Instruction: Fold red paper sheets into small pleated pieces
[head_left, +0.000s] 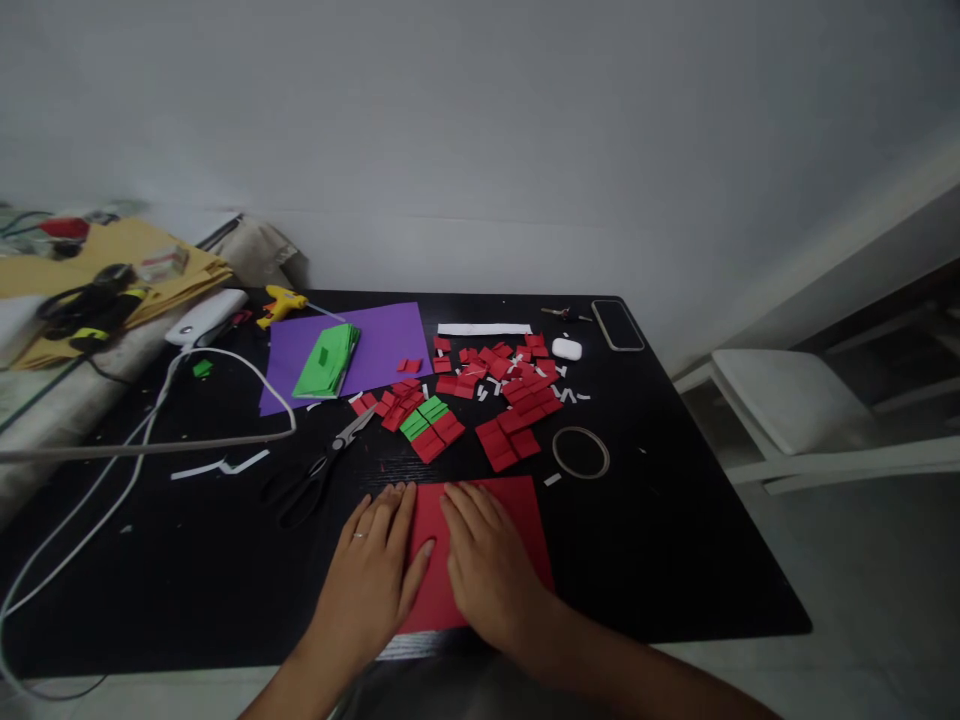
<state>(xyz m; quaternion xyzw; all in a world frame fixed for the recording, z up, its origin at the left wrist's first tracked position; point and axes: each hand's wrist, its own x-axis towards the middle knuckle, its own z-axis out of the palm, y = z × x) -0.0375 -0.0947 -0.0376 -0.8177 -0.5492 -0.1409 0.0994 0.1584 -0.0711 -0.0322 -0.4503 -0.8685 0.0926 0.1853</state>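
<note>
A sheet of red paper [525,520] lies flat near the front edge of the black table. My left hand [379,560] rests on its left side, fingers stretched out and a ring on one of them. Flat on the middle of the sheet is my right hand [484,560], its fingers extended side by side. Scissors [319,470] with black handles lie left of the sheet. Beyond it are folded red paper pieces [506,440] and a green and red folded piece [433,428].
Purple paper [390,335] carries a green paper stack [327,360]. A yellow glue gun [281,305] lies behind it. White cables [157,410] cross the left side. A ring-shaped band [581,452], a white earbud case [567,349] and a phone [617,326] lie at right.
</note>
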